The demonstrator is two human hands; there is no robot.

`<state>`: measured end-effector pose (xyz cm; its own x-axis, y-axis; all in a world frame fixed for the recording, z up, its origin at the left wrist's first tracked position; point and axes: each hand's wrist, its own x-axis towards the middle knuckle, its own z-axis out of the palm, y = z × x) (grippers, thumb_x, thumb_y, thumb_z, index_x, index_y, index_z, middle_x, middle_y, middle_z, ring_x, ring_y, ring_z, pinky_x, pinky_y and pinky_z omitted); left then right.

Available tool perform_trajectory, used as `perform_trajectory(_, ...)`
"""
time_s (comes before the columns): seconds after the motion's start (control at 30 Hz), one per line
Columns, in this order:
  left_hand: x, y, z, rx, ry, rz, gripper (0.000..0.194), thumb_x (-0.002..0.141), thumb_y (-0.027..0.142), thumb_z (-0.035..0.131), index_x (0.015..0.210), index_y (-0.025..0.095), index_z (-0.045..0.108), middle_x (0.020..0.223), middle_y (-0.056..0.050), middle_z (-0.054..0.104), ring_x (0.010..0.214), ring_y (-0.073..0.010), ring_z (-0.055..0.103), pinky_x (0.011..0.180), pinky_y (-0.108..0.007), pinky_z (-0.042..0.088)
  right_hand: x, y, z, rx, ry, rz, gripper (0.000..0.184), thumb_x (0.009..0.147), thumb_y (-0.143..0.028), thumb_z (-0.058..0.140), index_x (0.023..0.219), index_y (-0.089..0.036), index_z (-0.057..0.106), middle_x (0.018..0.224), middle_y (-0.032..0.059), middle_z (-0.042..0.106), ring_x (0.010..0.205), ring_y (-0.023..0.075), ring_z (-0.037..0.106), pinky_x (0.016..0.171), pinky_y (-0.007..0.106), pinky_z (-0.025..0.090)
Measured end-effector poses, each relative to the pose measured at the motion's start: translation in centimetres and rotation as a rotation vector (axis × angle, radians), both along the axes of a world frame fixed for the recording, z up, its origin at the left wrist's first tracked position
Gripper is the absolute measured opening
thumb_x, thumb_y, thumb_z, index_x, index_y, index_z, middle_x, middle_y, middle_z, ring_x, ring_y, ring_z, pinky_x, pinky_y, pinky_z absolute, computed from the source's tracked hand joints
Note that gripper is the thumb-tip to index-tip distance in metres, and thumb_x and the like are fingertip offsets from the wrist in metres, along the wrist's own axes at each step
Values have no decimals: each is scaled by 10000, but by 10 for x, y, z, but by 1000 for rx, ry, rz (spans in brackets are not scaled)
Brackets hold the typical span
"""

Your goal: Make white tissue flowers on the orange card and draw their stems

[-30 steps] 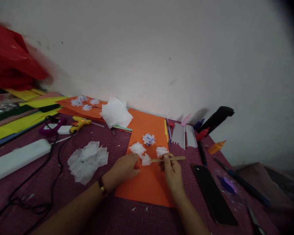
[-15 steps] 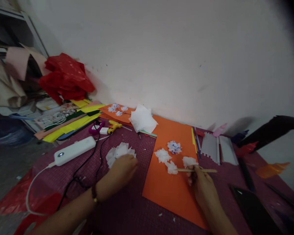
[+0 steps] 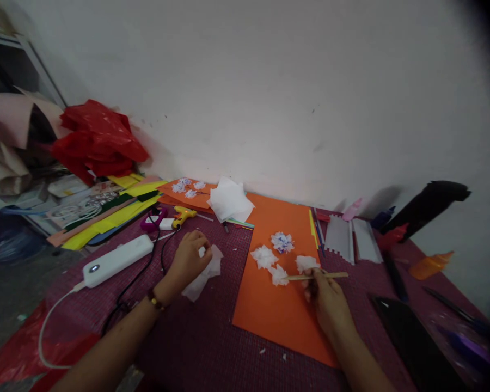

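My left hand (image 3: 190,257) is over a few thin white tissue paper sheets (image 3: 203,282) on the purple mat. Its fingers are curled and pinch at the paper's upper part, partly hiding it. In my right hand (image 3: 325,296) a flat wooden stick (image 3: 337,275) is held between thumb and fingers. The stick's left end touches a small crumpled white paper flower (image 3: 278,275) on an orange sheet (image 3: 269,321). Beside it lie another white flower (image 3: 263,256), a blue-tinged flower (image 3: 282,242) and a white tuft (image 3: 307,264) by my right fingertips.
A yellow glue gun (image 3: 184,215) and white power bank (image 3: 118,261) with cables lie left. White sheets (image 3: 231,200) are stacked at the back beside an orange card (image 3: 173,190) with flowers. Paint bottles (image 3: 430,265) and a dark flat slab (image 3: 412,340) are right.
My left hand has moved up and left, and the tissue under it now lies spread lower. The right hand still holds the stick against the flower. The view has shifted slightly.
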<state>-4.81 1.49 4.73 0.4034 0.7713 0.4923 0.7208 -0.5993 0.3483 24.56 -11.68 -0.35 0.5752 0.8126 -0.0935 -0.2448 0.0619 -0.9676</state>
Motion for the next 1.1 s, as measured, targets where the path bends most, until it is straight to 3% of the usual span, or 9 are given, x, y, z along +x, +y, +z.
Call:
perform_trajectory(0.07, 1, -7, 10, -113, -131, -37, 90, 701, 142, 460, 632, 172, 508, 714, -26, 534, 730, -175, 497, 727, -314, 387, -2, -1, 4, 18, -18, 7, 342, 746, -503, 617, 737, -163, 583, 534, -24, 566, 399, 76, 448, 365, 181, 326)
perform_trajectory(0.13, 8, -19, 18, -372, -281, -104, 68, 695, 180, 433, 659, 178, 490, 648, 5, 508, 622, -147, 474, 616, -271, 381, -7, -3, 9, 46, -42, 44, 329, 774, -506, 587, 801, -178, 578, 569, -21, 592, 396, 78, 444, 372, 187, 331)
perform_trajectory(0.27, 47, -44, 27, -801, -456, -329, 86, 675, 236, 417, 686, 176, 478, 605, 36, 473, 542, -112, 429, 522, -223, 328, -20, -10, 22, 93, -171, 195, 301, 821, -491, 535, 888, -200, 571, 693, 10, 649, 468, 107, 504, 451, 222, 398)
perform_trajectory(0.4, 105, -58, 28, -820, -317, -478, 56, 610, 209, 412, 605, 170, 453, 569, 49, 401, 534, -98, 365, 506, -218, 271, -27, -15, 36, 172, -287, 311, 184, 795, -381, 598, 829, -202, 570, 873, 36, 649, 694, 142, 568, 639, 254, 446)
perform_trajectory(0.53, 142, -62, 20, -830, -288, -520, 100, 631, 230, 429, 550, 173, 416, 548, 53, 353, 537, -97, 326, 503, -226, 248, -24, -17, 41, 153, -290, 306, 154, 716, -265, 654, 747, -209, 514, 728, -26, 552, 648, 116, 512, 603, 215, 398)
perform_trajectory(0.77, 142, -63, -11, -1188, -660, -629, 173, 683, 298, 600, 742, 157, 518, 681, 28, 504, 616, -97, 459, 621, -231, 355, -23, -14, 39, 137, -310, 250, 139, 710, -264, 596, 702, -218, 465, 663, -30, 493, 591, 117, 467, 550, 209, 365)
perform_trajectory(0.9, 138, -64, -23, -1254, -677, -646, 135, 655, 228, 619, 733, 154, 537, 657, 36, 508, 572, -77, 435, 579, -212, 346, -24, -13, 35, 136, -285, 253, 145, 714, -259, 596, 711, -220, 457, 665, -33, 488, 595, 116, 467, 550, 208, 368)
perform_trajectory(1.0, 137, -65, -22, -1247, -655, -600, 70, 668, 202, 586, 704, 147, 562, 626, 35, 511, 543, -67, 423, 545, -201, 341, -24, -13, 34, 149, -241, 272, 163, 717, -260, 612, 713, -217, 455, 681, -39, 491, 606, 109, 470, 563, 206, 371)
perform_trajectory(1.1, 135, -59, -7, -1231, -766, -554, 76, 635, 187, 600, 654, 146, 539, 598, 31, 537, 534, -70, 458, 529, -197, 356, -19, -12, 34, 174, -215, 274, 136, 732, -263, 615, 744, -212, 489, 682, -43, 502, 622, 107, 487, 602, 213, 387)
